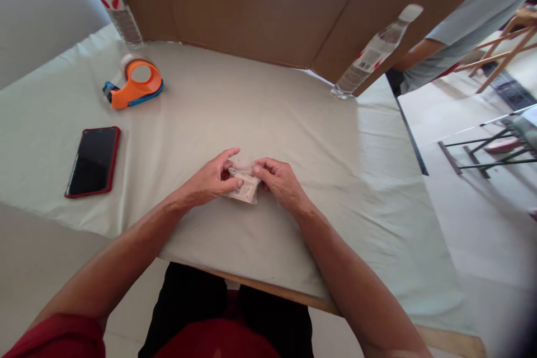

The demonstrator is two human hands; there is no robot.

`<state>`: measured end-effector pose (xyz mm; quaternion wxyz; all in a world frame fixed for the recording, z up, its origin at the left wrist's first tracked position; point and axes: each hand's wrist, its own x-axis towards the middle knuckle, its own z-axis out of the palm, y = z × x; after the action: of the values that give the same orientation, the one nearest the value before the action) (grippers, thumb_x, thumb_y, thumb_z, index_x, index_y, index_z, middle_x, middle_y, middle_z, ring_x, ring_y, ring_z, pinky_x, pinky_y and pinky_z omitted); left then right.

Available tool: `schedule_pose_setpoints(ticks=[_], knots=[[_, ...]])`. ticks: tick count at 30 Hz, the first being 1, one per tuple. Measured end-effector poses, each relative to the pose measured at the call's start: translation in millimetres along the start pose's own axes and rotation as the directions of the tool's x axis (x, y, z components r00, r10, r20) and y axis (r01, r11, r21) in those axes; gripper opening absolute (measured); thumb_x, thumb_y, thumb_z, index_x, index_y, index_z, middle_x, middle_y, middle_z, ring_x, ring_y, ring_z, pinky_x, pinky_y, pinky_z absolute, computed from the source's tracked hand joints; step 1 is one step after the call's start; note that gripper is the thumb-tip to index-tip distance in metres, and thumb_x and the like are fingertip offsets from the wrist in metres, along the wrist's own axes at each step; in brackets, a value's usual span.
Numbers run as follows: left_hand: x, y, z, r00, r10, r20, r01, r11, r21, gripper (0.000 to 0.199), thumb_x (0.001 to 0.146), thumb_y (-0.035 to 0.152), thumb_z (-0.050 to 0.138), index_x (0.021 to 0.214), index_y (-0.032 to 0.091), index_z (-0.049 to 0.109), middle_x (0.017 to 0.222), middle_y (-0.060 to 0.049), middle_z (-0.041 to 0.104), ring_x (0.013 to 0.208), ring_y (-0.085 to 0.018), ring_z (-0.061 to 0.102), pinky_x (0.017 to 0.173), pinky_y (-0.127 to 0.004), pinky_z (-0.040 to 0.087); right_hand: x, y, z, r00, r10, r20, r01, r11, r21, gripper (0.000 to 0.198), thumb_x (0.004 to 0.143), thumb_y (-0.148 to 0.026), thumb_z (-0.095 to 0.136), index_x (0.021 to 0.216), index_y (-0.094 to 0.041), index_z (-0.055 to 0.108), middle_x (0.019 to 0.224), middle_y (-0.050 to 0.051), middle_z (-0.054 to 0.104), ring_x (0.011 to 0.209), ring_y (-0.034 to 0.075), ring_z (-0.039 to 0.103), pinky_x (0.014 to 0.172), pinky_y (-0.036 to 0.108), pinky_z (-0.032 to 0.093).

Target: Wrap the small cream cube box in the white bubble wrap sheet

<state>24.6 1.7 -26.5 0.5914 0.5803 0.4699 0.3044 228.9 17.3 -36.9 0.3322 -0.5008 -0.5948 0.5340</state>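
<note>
A small pale printed box in a clear plastic bag (245, 190) is between my hands, near the front of the cloth-covered table (268, 117). My left hand (215, 178) grips the bag's left side, thumb lying across the printed face and forefinger raised off it. At the bag's upper right, my right hand (277, 180) pinches the loose plastic between thumb and fingers. The print is too small to read, and the undersides of both hands are hidden.
An orange tape dispenser (136, 83) and a red-cased phone (94, 161) lie to the left. Two water bottles (115, 3) (375, 53) stand by a brown cardboard panel (251, 5). Beyond the right edge are a person's sleeve (474, 14) and a folding metal frame (490, 148).
</note>
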Motion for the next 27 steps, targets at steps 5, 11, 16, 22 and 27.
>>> schedule_pose_setpoints(ticks=[5, 11, 16, 22, 27], knots=[[1, -2, 0, 1.0, -0.02, -0.02, 0.02, 1.0, -0.024, 0.088, 0.074, 0.035, 0.07, 0.152, 0.011, 0.034, 0.103, -0.008, 0.066, 0.082, -0.016, 0.062, 0.07, -0.027, 0.047, -9, -4, 5, 0.996, -0.047, -0.072, 0.044, 0.998, -0.034, 0.025, 0.085, -0.04, 0.06, 0.08, -0.018, 0.07, 0.07, 0.0, 0.064, 0.065, 0.014, 0.054, 0.064, 0.027, 0.043], [0, 1, 1, 0.996, -0.047, -0.072, 0.048, 0.999, 0.002, 0.088, 0.073, 0.039, 0.07, 0.15, 0.009, 0.038, 0.104, -0.01, 0.069, 0.081, -0.018, 0.063, 0.069, -0.029, 0.048, -27, -17, 11, 0.988, -0.151, 0.016, 0.146, 0.918, -0.367, 0.04, 0.088, -0.043, 0.061, 0.118, -0.018, 0.07, 0.103, 0.008, 0.075, 0.085, 0.022, 0.065, 0.078, 0.034, 0.049], [-3, 7, 2, 0.993, -0.033, -0.117, 0.056, 0.98, 0.193, 0.078, 0.076, 0.04, 0.065, 0.146, 0.009, 0.046, 0.106, -0.01, 0.068, 0.082, -0.018, 0.061, 0.072, -0.03, 0.047, -19, -6, 6, 0.995, -0.065, 0.077, 0.082, 0.97, -0.228, 0.06, 0.084, -0.039, 0.064, 0.137, -0.013, 0.055, 0.111, 0.012, 0.074, 0.089, 0.023, 0.068, 0.081, 0.037, 0.052], [-2, 3, -1, 0.998, -0.04, -0.038, 0.044, 0.991, 0.124, 0.085, 0.074, 0.039, 0.065, 0.15, 0.011, 0.04, 0.111, -0.012, 0.067, 0.087, -0.02, 0.063, 0.073, -0.031, 0.049, -11, -1, 1, 0.996, -0.07, 0.062, 0.072, 0.997, -0.025, 0.046, 0.085, -0.044, 0.064, 0.123, -0.018, 0.062, 0.106, 0.009, 0.074, 0.096, 0.022, 0.069, 0.087, 0.037, 0.053], [0, 0, -1, 0.999, -0.024, -0.045, 0.028, 0.994, 0.105, 0.084, 0.073, 0.037, 0.066, 0.149, 0.009, 0.042, 0.103, -0.01, 0.066, 0.082, -0.018, 0.061, 0.069, -0.03, 0.047, 0, -1, 9, 0.994, -0.1, -0.045, 0.098, 0.995, -0.033, 0.028, 0.082, -0.042, 0.066, 0.098, -0.019, 0.068, 0.086, 0.003, 0.07, 0.078, 0.017, 0.063, 0.073, 0.031, 0.05]])
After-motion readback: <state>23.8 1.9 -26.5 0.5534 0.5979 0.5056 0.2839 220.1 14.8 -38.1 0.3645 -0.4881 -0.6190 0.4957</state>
